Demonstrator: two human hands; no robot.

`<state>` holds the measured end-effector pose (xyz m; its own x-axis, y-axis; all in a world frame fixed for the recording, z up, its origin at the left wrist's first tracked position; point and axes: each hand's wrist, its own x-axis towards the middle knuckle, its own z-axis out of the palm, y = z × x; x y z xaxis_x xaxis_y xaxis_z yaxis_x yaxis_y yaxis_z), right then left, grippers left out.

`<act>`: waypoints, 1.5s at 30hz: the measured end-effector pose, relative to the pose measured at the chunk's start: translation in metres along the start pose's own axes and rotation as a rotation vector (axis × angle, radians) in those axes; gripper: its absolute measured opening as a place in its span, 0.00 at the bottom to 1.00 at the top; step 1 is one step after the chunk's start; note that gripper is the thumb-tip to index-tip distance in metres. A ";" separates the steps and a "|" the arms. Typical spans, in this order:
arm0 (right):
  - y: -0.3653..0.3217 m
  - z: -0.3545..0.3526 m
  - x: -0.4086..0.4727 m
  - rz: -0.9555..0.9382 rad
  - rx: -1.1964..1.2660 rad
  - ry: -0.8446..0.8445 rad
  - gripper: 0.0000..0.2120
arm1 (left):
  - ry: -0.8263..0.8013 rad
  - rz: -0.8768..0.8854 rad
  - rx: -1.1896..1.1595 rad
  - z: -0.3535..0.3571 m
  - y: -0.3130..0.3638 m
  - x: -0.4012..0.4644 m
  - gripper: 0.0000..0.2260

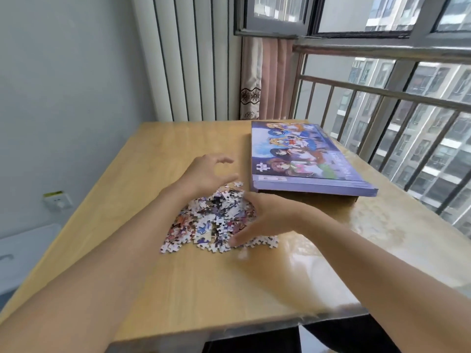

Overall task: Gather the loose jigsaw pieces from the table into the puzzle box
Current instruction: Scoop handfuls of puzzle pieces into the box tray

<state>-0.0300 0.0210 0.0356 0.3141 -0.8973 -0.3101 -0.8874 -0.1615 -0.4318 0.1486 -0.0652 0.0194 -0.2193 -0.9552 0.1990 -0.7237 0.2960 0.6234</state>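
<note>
Wooden table (109,200) at frame centre, jigsaw pieces (216,220) heaped mid-frame, none seen boxed. Puzzle box (300,159) right of centre, just beyond heap, lid seemingly closed or resting on base. Left hand (206,171) spread, fingers loosely curved, at heap's upper edge. Right hand (267,220) spread, cupping heap's right side. Gathering barely begun; transfer outstanding.

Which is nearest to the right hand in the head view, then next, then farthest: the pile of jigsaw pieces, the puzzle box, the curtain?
1. Pile of jigsaw pieces: under the fingers of the right hand, touching it.
2. Puzzle box: just beyond the hand, on the far right of the table.
3. Curtain: past the table's far edge, by the window.
</note>
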 end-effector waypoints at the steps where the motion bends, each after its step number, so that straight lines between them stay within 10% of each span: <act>1: -0.005 0.004 0.001 0.008 -0.009 0.003 0.54 | 0.018 -0.051 0.025 -0.006 -0.011 -0.009 0.23; 7: -0.027 0.018 0.028 -0.009 -0.075 0.018 0.67 | -0.010 -0.228 -0.144 -0.004 -0.057 -0.058 0.24; 19: -0.023 0.020 0.046 -0.119 0.115 0.182 0.43 | 0.311 -0.252 -0.560 0.006 -0.050 -0.048 0.15; 28: -0.025 0.025 0.059 -0.132 0.139 0.156 0.60 | 0.243 -0.515 -1.090 0.010 -0.034 -0.048 0.14; 37: -0.021 0.031 0.069 -0.136 0.379 0.332 0.34 | 0.189 -0.521 -1.019 0.015 -0.037 -0.047 0.29; 45: -0.018 0.036 0.082 -0.059 0.866 0.236 0.42 | 0.159 -0.397 -0.947 0.014 -0.027 -0.047 0.19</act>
<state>0.0241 -0.0351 -0.0124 0.1893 -0.9738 -0.1264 -0.2765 0.0707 -0.9584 0.1693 -0.0280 -0.0174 0.0610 -0.9935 -0.0962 0.1005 -0.0897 0.9909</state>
